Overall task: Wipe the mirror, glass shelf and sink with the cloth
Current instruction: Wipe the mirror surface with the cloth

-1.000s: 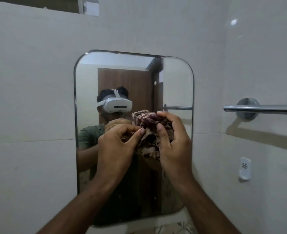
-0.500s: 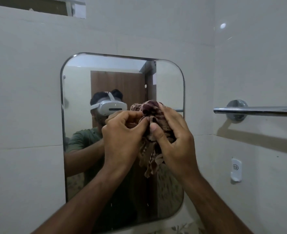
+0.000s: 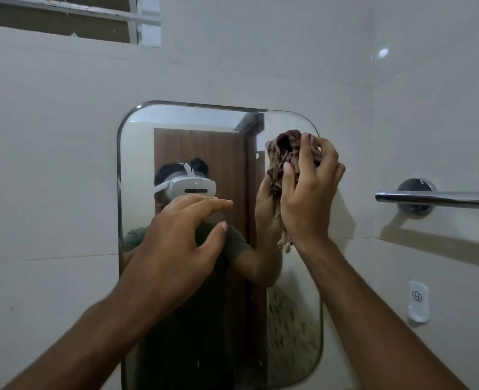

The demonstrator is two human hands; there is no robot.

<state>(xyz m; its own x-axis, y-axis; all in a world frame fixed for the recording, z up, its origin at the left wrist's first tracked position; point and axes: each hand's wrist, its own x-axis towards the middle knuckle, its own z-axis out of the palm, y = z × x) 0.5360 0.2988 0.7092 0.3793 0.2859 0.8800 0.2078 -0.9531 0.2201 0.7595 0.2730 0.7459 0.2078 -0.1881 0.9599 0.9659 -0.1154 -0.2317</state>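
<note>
Head view: left hand [image 3: 176,243] floats in front of the mirror [image 3: 218,249], near its middle, fingers loosely spread, holding nothing. Over at the mirror's upper right corner, the right hand [image 3: 308,190] has the cloth [image 3: 286,156] bunched against the glass. Looks soft and floppy, so I'd grab it as a wad with the tail tucked in.

1. This is a home bathroom: pale glossy wall tiles [image 3: 49,164] cover both walls meeting at a corner.
2. A frameless rounded-corner wall mirror [image 3: 136,170] hangs on the tiles and reflects a brown wooden door [image 3: 204,153].
3. A chrome towel rail [image 3: 441,199] is fixed to the right wall, above a small white plastic adhesive hook [image 3: 417,302].
</note>
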